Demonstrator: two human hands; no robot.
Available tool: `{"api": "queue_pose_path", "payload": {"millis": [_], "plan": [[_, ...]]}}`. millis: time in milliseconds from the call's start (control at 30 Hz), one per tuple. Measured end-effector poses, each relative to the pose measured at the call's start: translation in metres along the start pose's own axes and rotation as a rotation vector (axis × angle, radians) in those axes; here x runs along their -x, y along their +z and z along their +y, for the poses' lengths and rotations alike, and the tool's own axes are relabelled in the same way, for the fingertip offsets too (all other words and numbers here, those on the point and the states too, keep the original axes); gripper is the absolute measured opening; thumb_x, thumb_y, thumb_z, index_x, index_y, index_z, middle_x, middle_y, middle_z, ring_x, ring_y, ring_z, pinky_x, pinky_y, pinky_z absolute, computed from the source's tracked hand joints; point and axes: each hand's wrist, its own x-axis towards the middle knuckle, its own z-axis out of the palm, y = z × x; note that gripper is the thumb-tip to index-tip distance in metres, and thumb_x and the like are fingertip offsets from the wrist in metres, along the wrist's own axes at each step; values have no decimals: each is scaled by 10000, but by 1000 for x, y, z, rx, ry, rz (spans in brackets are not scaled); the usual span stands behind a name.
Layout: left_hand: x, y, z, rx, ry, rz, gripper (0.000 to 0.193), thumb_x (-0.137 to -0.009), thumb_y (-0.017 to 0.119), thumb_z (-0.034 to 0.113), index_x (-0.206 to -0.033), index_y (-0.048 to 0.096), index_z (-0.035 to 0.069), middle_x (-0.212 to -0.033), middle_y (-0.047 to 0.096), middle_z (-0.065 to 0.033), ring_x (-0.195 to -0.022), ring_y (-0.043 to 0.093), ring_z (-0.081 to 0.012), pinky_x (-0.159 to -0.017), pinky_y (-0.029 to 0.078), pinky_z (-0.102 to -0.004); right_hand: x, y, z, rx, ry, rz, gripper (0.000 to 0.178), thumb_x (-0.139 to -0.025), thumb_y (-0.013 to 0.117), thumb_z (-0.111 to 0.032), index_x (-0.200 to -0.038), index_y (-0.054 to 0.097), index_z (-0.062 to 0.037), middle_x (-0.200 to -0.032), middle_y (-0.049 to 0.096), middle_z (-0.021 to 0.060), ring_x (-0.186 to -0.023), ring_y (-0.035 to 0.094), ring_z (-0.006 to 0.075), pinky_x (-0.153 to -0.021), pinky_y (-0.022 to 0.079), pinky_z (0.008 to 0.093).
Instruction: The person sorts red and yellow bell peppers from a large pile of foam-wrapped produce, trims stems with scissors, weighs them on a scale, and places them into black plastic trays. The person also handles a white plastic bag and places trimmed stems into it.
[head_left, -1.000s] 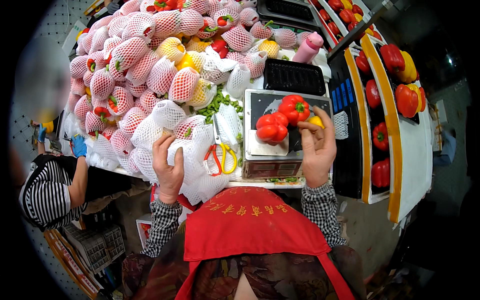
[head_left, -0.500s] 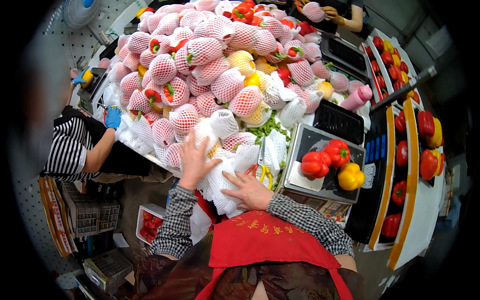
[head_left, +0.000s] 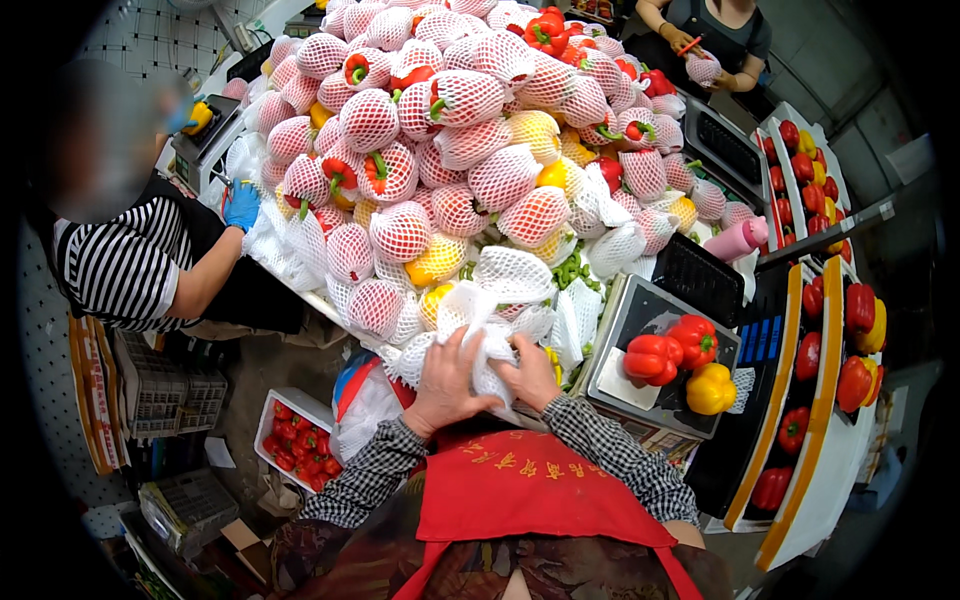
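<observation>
- Your left hand (head_left: 447,385) is half bent near the front edge of the surface, with its fingers over a bunch of white nets (head_left: 485,368).
- Your right hand (head_left: 527,372) meets the same nets from the other side, also half bent; I cannot tell how firmly either hand grips, because part of the fingers is hidden.
- No pepper shows between your two hands.
- Done, as far as I can judge: most peppers in the big pile (head_left: 475,100) already wear nets, and some red and yellow ones show partly bare.
- Not done, it seems: on the scale (head_left: 645,310), to the right of your right hand, two red peppers (head_left: 653,360) and one yellow pepper (head_left: 711,388) sit close together without nets.
- The black tray (head_left: 700,280) lies just behind the scale, near the pink bottle (head_left: 737,240).
- Farther right, more bare peppers (head_left: 793,428) stand in a row; these look already arranged.
- On the floor at your left, a white box (head_left: 310,403) holds many red peppers, also without nets.
- How many bare peppers the pile hides, I cannot count.
</observation>
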Motion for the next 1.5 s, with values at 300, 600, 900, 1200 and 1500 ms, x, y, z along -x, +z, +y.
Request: {"api": "queue_pose_path", "payload": {"millis": [300, 600, 900, 1200, 1500], "plan": [[16, 49, -22, -211, -86, -112, 724, -646, 840, 192, -1316, 566, 191, -1268, 499, -188, -1073, 557, -419, -919, 470, -495, 38, -27, -1, 155, -82, 51, 419, -843, 748, -235, -1165, 616, -3, -1119, 649, 207, -860, 686, 320, -744, 555, 389], [-36, 25, -54, 791, -488, 270, 417, -746, 751, 13, -1143, 633, 58, -1108, 680, -115, -1000, 689, -253, -828, 557, -369, 45, -11, 51, 6, 159, 60, 400, -878, 716, -189, -1191, 595, 30, -977, 676, 176, -939, 683, 255, -829, 543, 374], [-27, -22, -60, 1616, -731, 585, 463, -838, 583, -86, -1291, 546, 4, -1190, 656, -116, -1060, 670, -253, -932, 555, -385, 67, -17, 26, -920, 383, 182, 629, -859, 717, 25, -1373, 364, -55, -1095, 578, 118, -937, 599, 159, -845, 526, 313], [22, 15, -18, 338, -123, -156, 459, -678, 784, 133, -1122, 671, 109, -1033, 628, -164, -980, 634, -389, -880, 525, -424, -12, -34, -74, -151, -302, 294, 648, -805, 705, -14, -1410, 473, -2, -1178, 592, 197, -1041, 631, 317, -887, 517, 373], [15, 9, -12, 26, -94, -88, 668, -610, 784, 190, -1261, 636, 165, -1311, 493, -228, -1183, 500, -440, -993, 414, -539, -159, 10, -79, 142, -470, 270, 575, -776, 735, -24, -1316, 538, 0, -1222, 564, 194, -1089, 577, 372, -965, 474, 414]]}}
